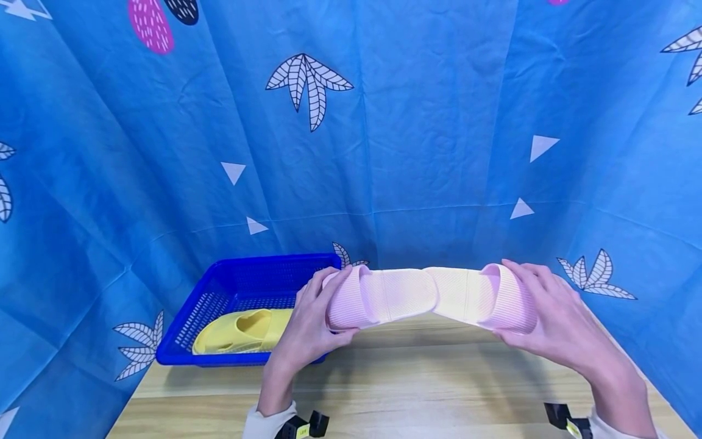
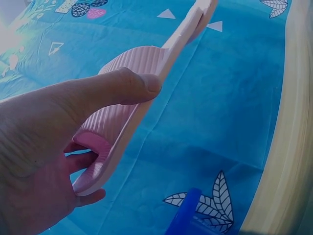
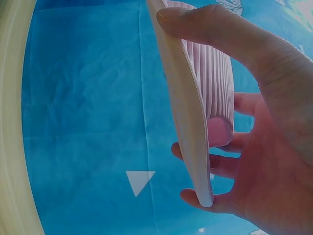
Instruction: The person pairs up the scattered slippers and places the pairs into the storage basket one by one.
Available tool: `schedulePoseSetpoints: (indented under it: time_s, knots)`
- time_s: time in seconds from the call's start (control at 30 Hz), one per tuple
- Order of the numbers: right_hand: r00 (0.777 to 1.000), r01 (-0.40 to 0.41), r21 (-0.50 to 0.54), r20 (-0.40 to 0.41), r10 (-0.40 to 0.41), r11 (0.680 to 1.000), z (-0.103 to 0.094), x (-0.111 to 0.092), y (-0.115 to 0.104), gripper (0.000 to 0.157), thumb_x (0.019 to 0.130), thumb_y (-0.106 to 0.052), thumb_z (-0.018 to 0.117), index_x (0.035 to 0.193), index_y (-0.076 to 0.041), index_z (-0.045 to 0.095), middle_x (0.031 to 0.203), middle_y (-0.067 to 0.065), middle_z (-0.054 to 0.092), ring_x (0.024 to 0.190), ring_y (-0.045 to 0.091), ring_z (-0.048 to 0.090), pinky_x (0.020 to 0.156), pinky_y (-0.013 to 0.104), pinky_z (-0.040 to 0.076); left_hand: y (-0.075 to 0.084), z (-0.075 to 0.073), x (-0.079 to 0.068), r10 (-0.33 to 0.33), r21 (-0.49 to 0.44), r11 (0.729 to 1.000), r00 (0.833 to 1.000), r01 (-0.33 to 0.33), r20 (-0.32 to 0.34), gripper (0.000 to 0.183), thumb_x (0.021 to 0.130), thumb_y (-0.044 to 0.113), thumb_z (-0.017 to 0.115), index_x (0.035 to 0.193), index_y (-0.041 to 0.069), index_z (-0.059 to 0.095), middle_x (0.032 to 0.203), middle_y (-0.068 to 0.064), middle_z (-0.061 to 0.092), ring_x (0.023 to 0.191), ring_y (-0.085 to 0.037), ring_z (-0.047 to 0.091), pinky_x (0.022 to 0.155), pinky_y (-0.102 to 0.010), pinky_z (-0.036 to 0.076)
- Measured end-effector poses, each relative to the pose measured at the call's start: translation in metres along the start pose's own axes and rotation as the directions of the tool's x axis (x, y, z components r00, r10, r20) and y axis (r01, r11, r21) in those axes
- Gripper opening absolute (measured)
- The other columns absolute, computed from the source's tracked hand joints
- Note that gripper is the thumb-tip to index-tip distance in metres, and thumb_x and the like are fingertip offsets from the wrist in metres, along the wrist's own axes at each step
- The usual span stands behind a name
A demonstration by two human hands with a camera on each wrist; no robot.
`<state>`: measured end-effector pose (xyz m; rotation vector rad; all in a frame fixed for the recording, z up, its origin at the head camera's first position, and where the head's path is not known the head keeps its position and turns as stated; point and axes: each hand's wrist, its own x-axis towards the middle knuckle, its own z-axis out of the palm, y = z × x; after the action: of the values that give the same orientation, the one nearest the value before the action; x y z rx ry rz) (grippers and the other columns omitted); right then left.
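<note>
Two pale pink slide slippers are held up over the table, heel ends overlapping in the middle. My left hand [image 1: 309, 323] grips the left slipper [image 1: 400, 294] around its ribbed strap end. The right slipper [image 1: 463, 296] is gripped the same way by my right hand [image 1: 559, 317]. In the left wrist view, the thumb presses along the edge of the left slipper [image 2: 134, 115], with fingers behind the toe. The right wrist view has the thumb on the edge of the right slipper [image 3: 186, 107] and fingertips curled past its sole.
Left of the hands, a blue plastic basket [image 1: 192, 305] stands on the wooden table [image 1: 406, 390], with a yellow slipper [image 1: 241, 332] inside, partly hidden by my left hand. A blue patterned curtain [image 1: 428, 134] hangs behind and along both sides.
</note>
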<state>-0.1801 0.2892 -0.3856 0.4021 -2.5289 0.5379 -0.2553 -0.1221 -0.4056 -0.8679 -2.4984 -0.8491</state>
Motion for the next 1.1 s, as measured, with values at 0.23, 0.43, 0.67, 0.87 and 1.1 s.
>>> schedulePoseSetpoints:
  time_s: [0.23, 0.43, 0.67, 0.87, 1.1]
  knots:
    - [1.0, 0.004, 0.01, -0.012, -0.004, 1.0, 0.003, 0.001, -0.003, 0.118, 0.05, -0.034, 0.103, 0.152, -0.015, 0.048, 0.128, 0.014, 0.057, 0.107, 0.036, 0.052, 0.081, 0.059, 0.041, 0.001, 0.001, 0.0, 0.012, -0.002, 1.0, 1.0, -0.012, 0.003, 0.108, 0.068, 0.038, 0.095, 0.159, 0.034, 0.037, 0.15, -0.005, 0.044, 0.137, -0.028, 0.041, 0.109, -0.062, 0.032]
    - [1.0, 0.027, 0.039, -0.003, -0.027, 0.999, 0.005, 0.002, -0.006, 0.117, 0.051, -0.035, 0.102, 0.152, -0.014, 0.046, 0.13, 0.015, 0.055, 0.113, 0.039, 0.05, 0.088, 0.065, 0.034, 0.002, 0.003, 0.0, 0.007, -0.006, 1.0, 1.0, -0.007, 0.017, 0.108, 0.069, 0.038, 0.095, 0.159, 0.035, 0.036, 0.151, -0.005, 0.043, 0.137, -0.029, 0.041, 0.11, -0.062, 0.032]
    - [0.999, 0.047, 0.033, 0.0, -0.047, 0.998, 0.006, 0.003, -0.009, 0.119, 0.052, -0.037, 0.101, 0.154, -0.014, 0.045, 0.13, 0.015, 0.054, 0.113, 0.039, 0.05, 0.088, 0.067, 0.034, 0.005, 0.005, 0.002, 0.013, -0.012, 1.0, 1.0, -0.013, 0.022, 0.108, 0.067, 0.037, 0.096, 0.158, 0.034, 0.038, 0.151, -0.004, 0.043, 0.135, -0.028, 0.043, 0.107, -0.059, 0.036]
    - [1.0, 0.008, 0.039, 0.023, -0.009, 0.999, 0.006, 0.003, -0.012, 0.12, 0.052, -0.035, 0.101, 0.156, -0.018, 0.043, 0.131, 0.013, 0.054, 0.113, 0.036, 0.052, 0.089, 0.065, 0.035, 0.007, 0.006, 0.002, 0.028, -0.019, 0.999, 0.999, -0.027, 0.025, 0.107, 0.067, 0.037, 0.096, 0.158, 0.033, 0.039, 0.152, -0.003, 0.043, 0.135, -0.027, 0.043, 0.108, -0.058, 0.036]
    - [0.999, -0.009, 0.045, 0.045, 0.007, 0.999, 0.007, 0.003, -0.016, 0.12, 0.054, -0.035, 0.101, 0.157, -0.02, 0.042, 0.133, 0.014, 0.053, 0.112, 0.038, 0.052, 0.09, 0.064, 0.036, 0.009, 0.009, 0.003, 0.059, -0.021, 0.998, 0.998, -0.058, 0.019, 0.109, 0.066, 0.037, 0.097, 0.158, 0.031, 0.04, 0.152, -0.004, 0.043, 0.135, -0.026, 0.043, 0.108, -0.058, 0.036]
